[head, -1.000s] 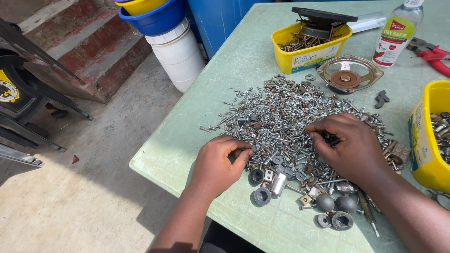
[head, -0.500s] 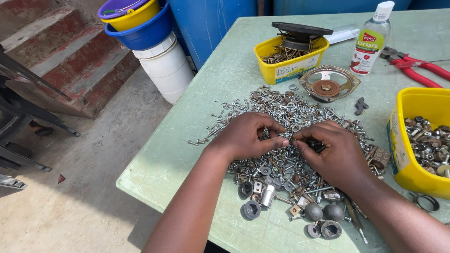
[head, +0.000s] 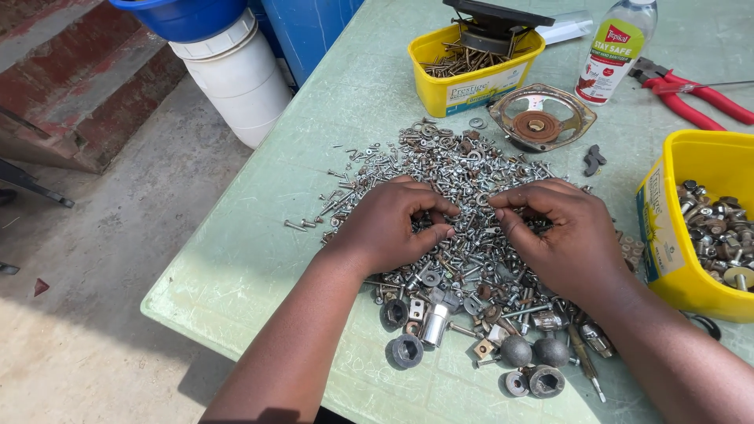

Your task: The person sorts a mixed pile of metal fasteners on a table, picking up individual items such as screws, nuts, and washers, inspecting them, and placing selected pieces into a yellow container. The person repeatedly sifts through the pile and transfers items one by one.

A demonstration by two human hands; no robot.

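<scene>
A wide pile of small screws, nuts and washers [head: 459, 169] lies on the pale green table [head: 259, 251]. My left hand [head: 393, 228] rests on the near middle of the pile, fingers curled in against the thumb. My right hand [head: 561, 235] lies just to its right, fingertips bent down into the screws. The two sets of fingertips almost meet over the pile. Whether either hand pinches a piece is hidden by the fingers. Larger round metal parts [head: 534, 357] and a small cylinder [head: 433, 323] lie nearer to me, beside my wrists.
A yellow tub of bolts [head: 679, 235] stands at the right. Behind the pile are another yellow tub [head: 471, 78] holding nails and a black speaker, a rusty round speaker frame [head: 536, 122], a clear bottle [head: 614, 47] and red pliers [head: 695, 98]. Off the table's left edge stand a white bucket [head: 236, 90] and brick steps [head: 86, 110].
Both hands have drawn together toward the middle of the pile, the left one moving up and right. The view has tilted closer over the table.
</scene>
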